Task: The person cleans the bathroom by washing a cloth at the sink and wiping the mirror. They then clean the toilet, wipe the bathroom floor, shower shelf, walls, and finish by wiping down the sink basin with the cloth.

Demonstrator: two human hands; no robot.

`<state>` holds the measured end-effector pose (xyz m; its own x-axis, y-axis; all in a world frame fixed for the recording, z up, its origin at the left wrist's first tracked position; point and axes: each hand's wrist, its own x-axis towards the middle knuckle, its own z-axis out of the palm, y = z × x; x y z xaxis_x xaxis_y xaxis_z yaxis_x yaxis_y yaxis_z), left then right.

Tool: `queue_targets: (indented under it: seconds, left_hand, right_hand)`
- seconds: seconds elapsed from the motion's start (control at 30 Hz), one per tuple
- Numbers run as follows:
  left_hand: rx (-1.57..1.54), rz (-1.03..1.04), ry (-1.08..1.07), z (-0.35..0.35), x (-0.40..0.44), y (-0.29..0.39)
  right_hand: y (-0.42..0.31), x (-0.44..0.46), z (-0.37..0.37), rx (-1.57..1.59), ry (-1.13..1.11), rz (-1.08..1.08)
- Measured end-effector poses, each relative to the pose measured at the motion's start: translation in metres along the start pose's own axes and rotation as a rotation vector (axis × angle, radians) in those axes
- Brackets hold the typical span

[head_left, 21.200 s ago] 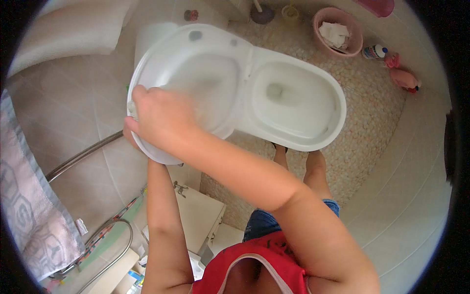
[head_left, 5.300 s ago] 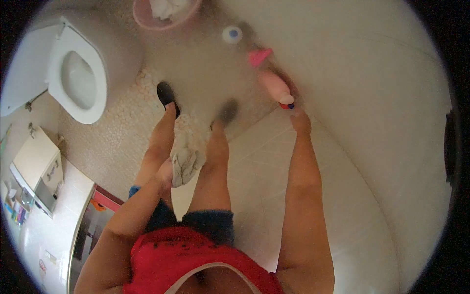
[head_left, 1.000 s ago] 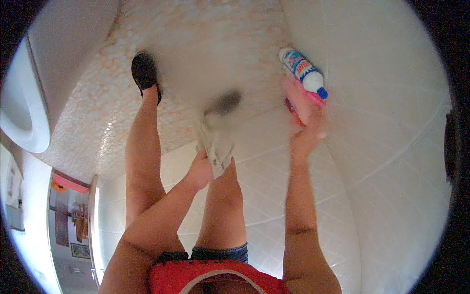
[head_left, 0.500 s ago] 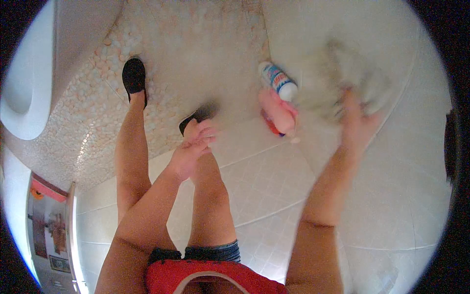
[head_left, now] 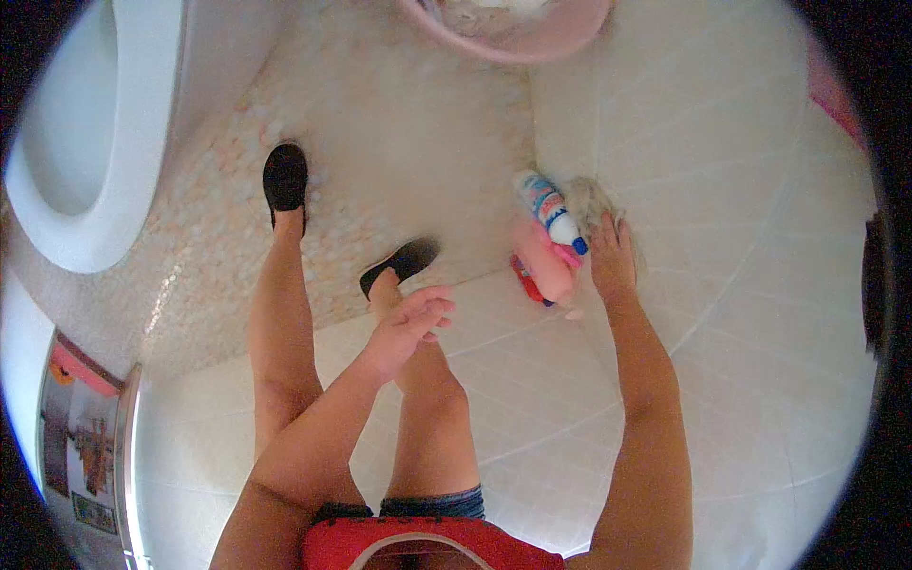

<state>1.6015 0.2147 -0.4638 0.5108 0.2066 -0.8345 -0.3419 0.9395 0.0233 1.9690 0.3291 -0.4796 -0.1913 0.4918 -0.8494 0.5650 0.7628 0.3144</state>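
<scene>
My right hand (head_left: 613, 258) presses its fingers on a greyish, wet-looking cloth (head_left: 593, 202) against the pale tiles in the corner. Beside the cloth lies or leans a white bottle with a blue label and blue cap (head_left: 551, 211). A pink bottle (head_left: 545, 268) is just below it, partly covering a red container (head_left: 528, 279). My left hand (head_left: 413, 328) hangs above my lower leg with its fingers loosely bent and apart, holding nothing.
A pink basin (head_left: 518, 49) with whitish contents stands at the top edge. The white toilet (head_left: 142, 142) is at the left. My black shoes (head_left: 285, 178) rest on the pebble-patterned floor (head_left: 214, 214). Something pink (head_left: 833, 90) shows at the upper right.
My right hand and the cloth have moved left and in beside the bottles, from farther out on the tiles. The view has shifted, bringing the pink basin into sight.
</scene>
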Motion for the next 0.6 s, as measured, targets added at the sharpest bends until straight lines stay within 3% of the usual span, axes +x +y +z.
queue_targets:
  seconds: [0.03, 0.1, 0.17, 0.2, 0.23, 0.3, 0.33, 0.37, 0.4, 0.47, 0.53, 0.6]
  left_hand:
    - [-0.003, 0.001, 0.000, 0.000, 0.003, -0.001]
    - [-0.001, 0.006, -0.007, -0.001, 0.008, 0.006]
    - [0.018, 0.023, -0.002, -0.001, 0.008, 0.008]
    - [0.032, 0.003, 0.007, 0.000, 0.011, 0.007]
    - [0.044, -0.022, 0.020, -0.001, 0.014, 0.006]
    - [0.075, -0.049, 0.061, 0.000, 0.017, -0.001]
    - [0.090, -0.059, 0.084, -0.001, 0.019, -0.002]
    - [0.110, -0.070, 0.098, 0.000, 0.019, -0.005]
    - [0.127, -0.065, 0.094, 0.002, 0.014, -0.006]
    - [0.157, -0.042, 0.076, 0.003, 0.013, 0.002]
    - [0.164, -0.031, 0.099, -0.001, 0.015, 0.003]
    - [0.160, -0.016, 0.109, -0.001, 0.021, -0.018]
  right_hand:
    - [0.003, -0.004, 0.036, 0.147, 0.089, 0.020]
    - [0.015, -0.001, 0.020, 0.113, 0.162, 0.046]
    - [0.034, 0.038, -0.061, -0.056, 0.222, 0.078]
    - [0.050, 0.066, -0.069, 0.110, 0.519, 0.244]
    - [0.071, 0.089, -0.088, 0.010, 0.604, 0.302]
    - [0.106, 0.096, -0.170, -0.193, 0.513, 0.382]
    - [0.114, 0.091, -0.211, -0.173, 0.232, 0.554]
    - [0.122, 0.070, -0.220, -0.124, 0.798, 0.373]
    - [0.124, 0.050, -0.223, -0.141, 0.821, 0.357]
    - [0.119, 0.018, -0.206, -0.113, 0.790, 0.355]
    - [0.089, -0.026, -0.131, -0.021, 0.698, 0.367]
    - [0.044, -0.101, -0.036, 0.067, 0.423, 0.343]
